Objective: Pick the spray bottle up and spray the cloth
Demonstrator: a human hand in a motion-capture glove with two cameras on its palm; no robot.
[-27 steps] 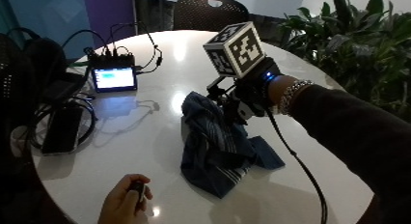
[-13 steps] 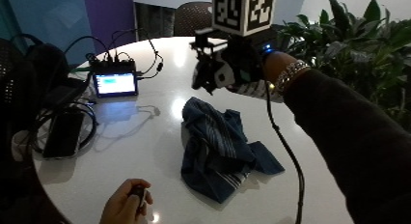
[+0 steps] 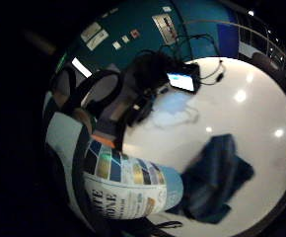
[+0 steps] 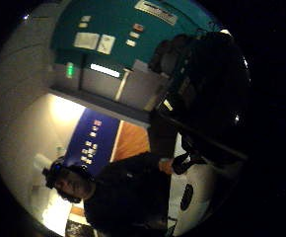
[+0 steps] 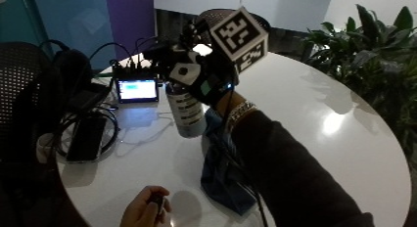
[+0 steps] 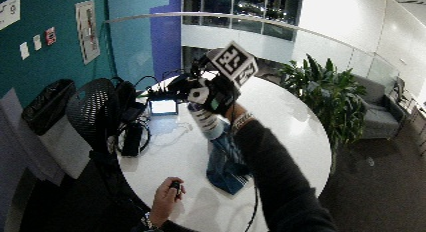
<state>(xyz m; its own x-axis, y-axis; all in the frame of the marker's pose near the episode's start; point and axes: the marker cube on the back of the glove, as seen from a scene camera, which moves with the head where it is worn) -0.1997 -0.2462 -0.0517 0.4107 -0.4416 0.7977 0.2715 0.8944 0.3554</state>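
My gloved right hand [image 5: 202,78] grips the top of a spray bottle [image 5: 186,109] and holds it up in the air, above the white round table [image 5: 312,104]. The bottle has a pale body with a printed label and hangs down from the hand, left of the cloth. In the little finger side palm view the bottle's label [image 3: 128,190] is close to the palm. A dark blue cloth [image 5: 218,180] lies crumpled on the table, below and beside my forearm. It also shows as a dark heap, the cloth [image 3: 217,177], on the white top. The wide outside view has the hand [image 6: 210,94] over the cloth [image 6: 226,167].
A small lit screen [image 5: 137,90] with cables stands at the table's far left, with a black flat device [image 5: 84,136] nearer. A bare left hand [image 5: 147,210] holds a small black object at the front edge. A black mesh chair [image 5: 26,70] is at the left, plants [image 5: 371,56] at the right.
My hand has risen from table height beside the cloth and now holds the bottle up, left of the cloth. The outside camera has shifted too.
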